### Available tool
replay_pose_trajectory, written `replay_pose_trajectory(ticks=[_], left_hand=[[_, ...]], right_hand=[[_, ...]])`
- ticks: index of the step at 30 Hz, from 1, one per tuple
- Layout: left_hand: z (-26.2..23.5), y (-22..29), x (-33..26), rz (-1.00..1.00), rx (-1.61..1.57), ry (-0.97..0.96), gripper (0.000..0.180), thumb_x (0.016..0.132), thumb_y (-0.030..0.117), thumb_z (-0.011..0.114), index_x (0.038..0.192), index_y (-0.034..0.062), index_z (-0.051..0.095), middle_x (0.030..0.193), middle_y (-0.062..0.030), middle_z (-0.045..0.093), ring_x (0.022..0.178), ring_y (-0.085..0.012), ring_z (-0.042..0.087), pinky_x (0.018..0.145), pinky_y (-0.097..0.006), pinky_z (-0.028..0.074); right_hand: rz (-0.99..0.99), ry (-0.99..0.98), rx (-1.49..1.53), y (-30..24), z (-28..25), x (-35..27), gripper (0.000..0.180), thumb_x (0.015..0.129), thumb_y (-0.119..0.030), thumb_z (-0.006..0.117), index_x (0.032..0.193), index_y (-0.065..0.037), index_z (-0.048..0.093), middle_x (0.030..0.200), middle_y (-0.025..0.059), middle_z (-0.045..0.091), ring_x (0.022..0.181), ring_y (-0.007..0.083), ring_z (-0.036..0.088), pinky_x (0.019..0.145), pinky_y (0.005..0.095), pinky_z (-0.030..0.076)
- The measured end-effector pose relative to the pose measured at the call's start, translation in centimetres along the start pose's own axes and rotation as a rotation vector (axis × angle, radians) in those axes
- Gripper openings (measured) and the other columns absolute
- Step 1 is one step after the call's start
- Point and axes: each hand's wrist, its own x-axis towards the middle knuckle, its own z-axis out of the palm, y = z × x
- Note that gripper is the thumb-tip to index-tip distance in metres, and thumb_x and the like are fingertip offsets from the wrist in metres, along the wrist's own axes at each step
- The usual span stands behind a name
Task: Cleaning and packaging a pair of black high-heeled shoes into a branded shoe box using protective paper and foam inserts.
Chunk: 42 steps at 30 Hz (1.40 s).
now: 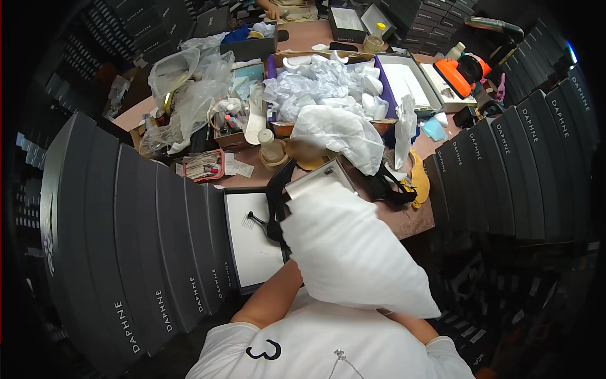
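Note:
A large white sheet or soft bag (353,252) is spread out in front of my chest. My left forearm (274,294) reaches up behind its left edge, and my right forearm (413,328) goes under its lower right corner. Both hands are hidden behind the white material, so their fingers do not show. Just left of it a black high-heeled shoe (274,218) lies on its side over an open shoe box (252,252) with white lining. Beyond its upper edge is a pale tray-like box (322,177). Another black shoe (388,186) lies to the right.
Tall rows of dark shoe boxes (136,240) stand at left, with more boxes (499,170) at right. A purple-edged box (271,76) holds crumpled white paper. Around it are plastic bags (202,82), a capped jar (273,151), a yellow cloth (418,180) and an orange device (461,72).

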Motion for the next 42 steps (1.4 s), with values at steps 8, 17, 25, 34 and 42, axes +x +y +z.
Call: replay_pose_trajectory(ticks=[8,17,25,34,42], left_hand=[[-3.6,1.2,-0.9,-0.421,-0.183,0.017,0.030,0.084,0.014,0.064,0.109,-0.0016,0.059,0.090,-0.0123,0.064,0.075,-0.0170,0.062,0.066,-0.030,0.050],[-5.8,1.1,0.7,-0.799,-0.494,0.069,0.030,0.084,0.014,0.064,0.109,-0.0018,0.059,0.092,-0.0111,0.065,0.075,-0.0163,0.062,0.067,-0.030,0.050],[-6.9,0.0,1.4,-1.029,-0.577,0.087,0.029,0.085,0.014,0.064,0.109,-0.0019,0.059,0.095,-0.0100,0.065,0.076,-0.0158,0.062,0.067,-0.030,0.050],[-11.7,1.9,-11.4,-0.937,-0.294,0.310,0.029,0.086,0.002,0.064,0.114,0.0000,0.059,0.103,-0.0069,0.064,0.091,-0.0145,0.060,0.084,-0.027,0.047],[-12.8,4.1,-14.3,-0.813,0.492,0.451,0.020,0.085,0.006,0.065,0.102,-0.0048,0.062,0.090,-0.0169,0.066,0.085,-0.0217,0.063,0.081,-0.033,0.048]], right_hand=[[-0.050,-0.405,-0.557,1.0,3.2,3.5,0.052,0.087,-0.031,0.066,0.132,-0.010,0.050,0.074,0.0125,0.058,0.068,0.0264,0.061,0.068,0.0360,0.048],[-0.434,0.049,-0.935,2.4,2.3,3.6,0.030,0.078,-0.023,0.076,0.098,-0.004,0.065,0.086,0.0108,0.060,0.075,0.0286,0.060,0.069,0.0350,0.050],[-0.310,0.070,-0.704,2.3,0.3,5.1,0.027,0.087,-0.013,0.068,0.107,0.001,0.060,0.097,0.0120,0.062,0.088,0.0207,0.061,0.080,0.0308,0.048],[-0.234,0.903,-1.545,-2.2,-29.5,4.1,0.015,0.087,-0.012,0.061,0.093,0.000,0.053,0.077,0.0225,0.059,0.074,0.0419,0.060,0.064,0.0457,0.047],[-0.634,0.766,-1.595,-7.1,-19.3,8.7,0.043,0.080,-0.002,0.065,0.121,-0.003,0.055,0.118,0.0182,0.058,0.109,0.0375,0.055,0.094,0.0419,0.044]])
